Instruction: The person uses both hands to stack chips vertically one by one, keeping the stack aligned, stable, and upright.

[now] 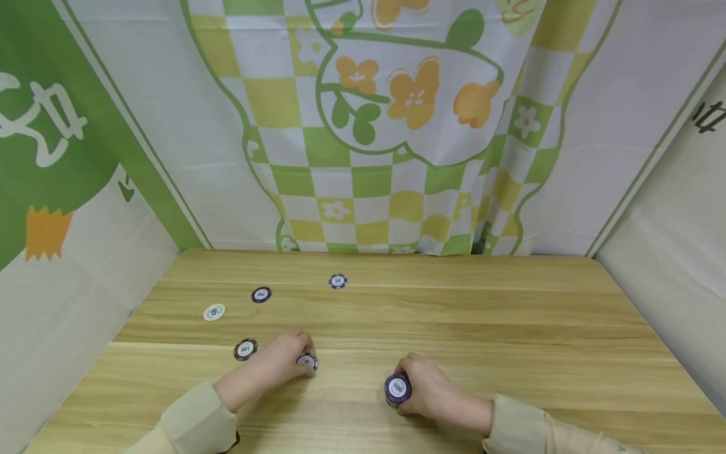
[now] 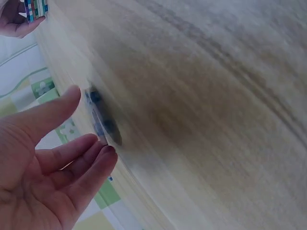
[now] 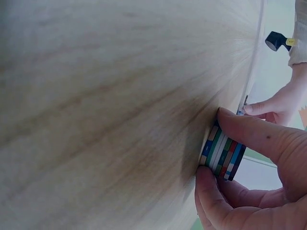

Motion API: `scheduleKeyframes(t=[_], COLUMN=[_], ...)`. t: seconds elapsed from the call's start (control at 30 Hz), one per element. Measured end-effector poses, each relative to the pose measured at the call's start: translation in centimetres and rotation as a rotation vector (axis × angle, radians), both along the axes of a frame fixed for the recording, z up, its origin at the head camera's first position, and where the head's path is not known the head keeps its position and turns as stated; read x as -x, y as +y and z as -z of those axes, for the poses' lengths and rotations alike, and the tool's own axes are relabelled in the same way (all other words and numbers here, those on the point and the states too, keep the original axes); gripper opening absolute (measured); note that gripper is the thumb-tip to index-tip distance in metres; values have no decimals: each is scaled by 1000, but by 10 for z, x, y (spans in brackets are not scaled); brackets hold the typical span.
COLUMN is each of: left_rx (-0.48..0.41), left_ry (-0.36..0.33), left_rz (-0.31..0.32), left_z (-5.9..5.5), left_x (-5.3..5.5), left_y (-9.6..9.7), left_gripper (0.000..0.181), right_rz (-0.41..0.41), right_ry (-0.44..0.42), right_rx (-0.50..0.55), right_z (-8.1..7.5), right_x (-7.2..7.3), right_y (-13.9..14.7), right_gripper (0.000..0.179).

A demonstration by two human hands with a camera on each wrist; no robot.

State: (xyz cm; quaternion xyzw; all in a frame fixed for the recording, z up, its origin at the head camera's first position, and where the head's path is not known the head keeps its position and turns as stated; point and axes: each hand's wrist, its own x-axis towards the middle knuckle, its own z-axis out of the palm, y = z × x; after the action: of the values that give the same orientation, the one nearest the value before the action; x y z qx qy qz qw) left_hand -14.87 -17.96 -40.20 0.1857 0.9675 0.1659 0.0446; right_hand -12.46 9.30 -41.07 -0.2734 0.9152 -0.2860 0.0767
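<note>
Right grip [image 1: 428, 386] snug round a chip stack [image 1: 397, 389], left grip [image 1: 282, 355] loosely parted around blue-edged chip [image 1: 307, 360]

This is a small, booth-like enclosure; whether it stands in a home or a workplace cannot be told. A wood-grain tabletop [image 1: 527, 334] is hemmed in by a checked, flower-printed back curtain [image 1: 371, 180], a green-and-white left cloth [image 1: 62, 170] and a pale right cloth [image 1: 675, 227].
</note>
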Motion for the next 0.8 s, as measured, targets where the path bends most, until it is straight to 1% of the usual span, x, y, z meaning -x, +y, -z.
scheduleKeyframes(t=[0.07,0.13,0.23,0.37,0.63,0.8], left_rx=[-1,-5,-8,-14,-19,-39], left_ry=[-18,-19,-1,17,41,81], left_rz=[10,24,48,61,55,50], left_z=[1,2,3,2,2,-3], left_x=[0,-1,-1,0,1,1], left_y=[-1,-1,-2,-1,3,4], left_gripper=[34,33,32,33,33,22], right_rz=[-1,-1,-1,-4,-6,-11], right_ry=[4,3,-6,-23,-16,-15], right_rx=[1,0,-4,-3,0,8], right_z=[0,0,0,0,-1,-1], right_x=[0,0,0,1,0,0], right_y=[0,0,-1,0,-1,-1], right_gripper=[44,43,43,44,43,43])
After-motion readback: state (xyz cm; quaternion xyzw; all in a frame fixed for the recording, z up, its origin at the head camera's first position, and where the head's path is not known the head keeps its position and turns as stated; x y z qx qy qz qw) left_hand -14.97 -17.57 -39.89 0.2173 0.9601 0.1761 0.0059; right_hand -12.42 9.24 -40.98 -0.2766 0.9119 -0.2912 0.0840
